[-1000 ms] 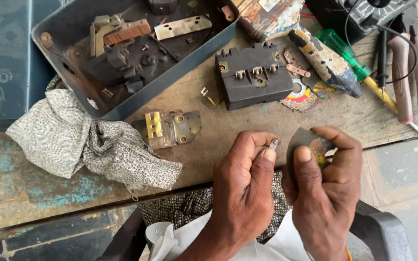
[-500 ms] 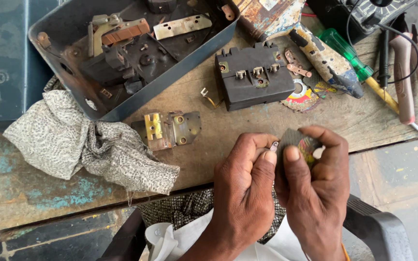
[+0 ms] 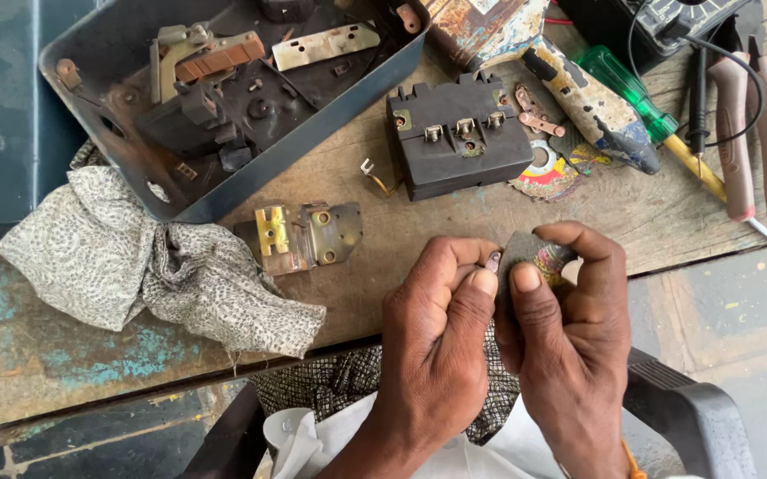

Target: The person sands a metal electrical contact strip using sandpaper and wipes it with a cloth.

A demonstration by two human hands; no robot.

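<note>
A: Hands first. What's the left hand (image 3: 436, 341) got?

B: Fingers curled in tight, thumb and forefinger pinching a small metal piece (image 3: 493, 261). Only its tip shows, can't tell what part it is.

A: Right hand (image 3: 570, 333)?

B: Closed around a scrap of sandpaper (image 3: 534, 257), thumb on the near face, fingers wrapped over the top. Grey with a coloured patch on the side that shows.

A: Do the two touch?

B: The metal piece sits right against the edge of the sandpaper. Both hands are pressed together, just off the front edge of the wooden bench (image 3: 454, 222), over the person's lap.

A: What's on the bench?

B: Nearest the hands, a small brass hinge bracket (image 3: 305, 236), lying flat, to the left. Behind the hands a black terminal block (image 3: 456, 133) with screws on top, and a bent bit of wire (image 3: 373, 176) just beside its left side. A worn round disc (image 3: 545, 170) touches its right corner.

A: Left side?

B: A grey patterned rag (image 3: 126, 257), crumpled, partly under a dark metal tray (image 3: 330, 133) tilted on it. The tray holds loose switch parts.

A: Right side?

B: A green-handled screwdriver (image 3: 641, 102), pliers with reddish grips (image 3: 756, 124), and a black meter (image 3: 658, 22) with leads at the top edge. All well apart from the hands.
</note>
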